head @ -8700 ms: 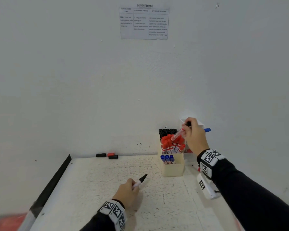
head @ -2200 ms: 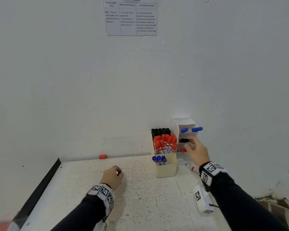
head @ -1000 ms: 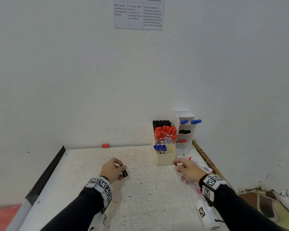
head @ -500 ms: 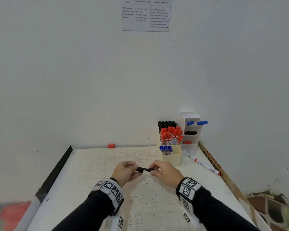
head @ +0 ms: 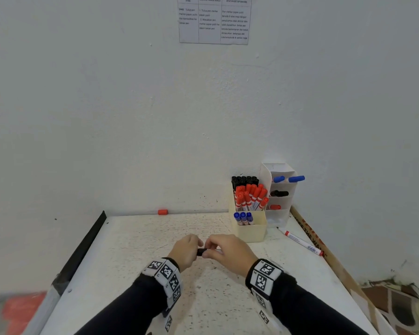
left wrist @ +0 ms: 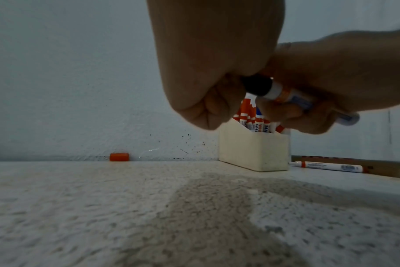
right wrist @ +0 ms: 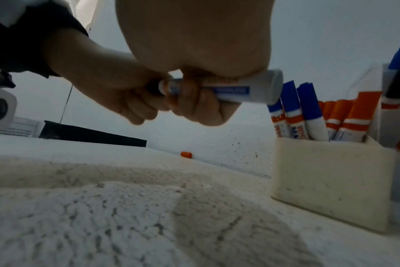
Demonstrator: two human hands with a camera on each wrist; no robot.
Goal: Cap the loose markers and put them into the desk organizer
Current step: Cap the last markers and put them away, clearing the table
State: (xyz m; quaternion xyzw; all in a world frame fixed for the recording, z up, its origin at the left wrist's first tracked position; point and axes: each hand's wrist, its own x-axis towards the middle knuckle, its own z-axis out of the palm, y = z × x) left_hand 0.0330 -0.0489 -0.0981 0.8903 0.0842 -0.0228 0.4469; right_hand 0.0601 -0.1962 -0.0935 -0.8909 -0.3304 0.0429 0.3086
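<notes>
While the left hand [left wrist: 208,59] pinches the black cap [left wrist: 256,86] and the right hand [right wrist: 194,54] wraps the marker [right wrist: 240,86] above the table's [head: 136,252] middle, they should push straight together until seated, then go to the desk organizer [head: 249,230] at the back right corner.

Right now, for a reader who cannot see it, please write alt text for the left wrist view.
The left hand presses a black cap onto a marker gripped by the right hand, above a speckled white table. Behind stand a cream organizer of markers, a loose orange cap and an uncapped marker.
</notes>
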